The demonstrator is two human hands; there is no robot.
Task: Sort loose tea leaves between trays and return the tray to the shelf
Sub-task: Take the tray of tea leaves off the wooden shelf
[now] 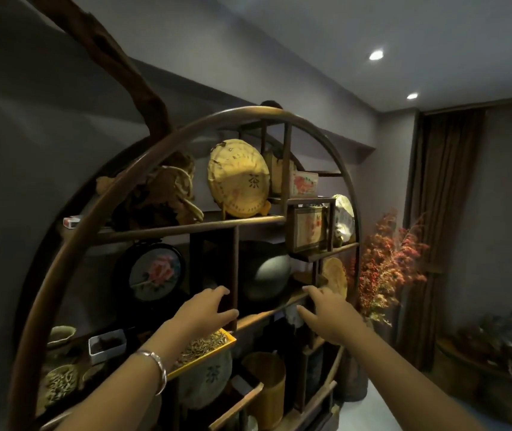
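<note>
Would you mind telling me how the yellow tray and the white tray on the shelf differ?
The yellow tray holds pale, thin tea leaves, while the white tray holds a dark brown heap. The yellow tray sits just below the left hand, partly hidden by the wrist; the white tray sits farther left, fully in view. The yellow tray looks shallow, the white one deeper-walled. Both are rectangular and rest on the round wooden shelf.

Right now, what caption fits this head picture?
Both hands, left hand and right hand, reach toward the round shelf above the yellow tea tray.
</note>
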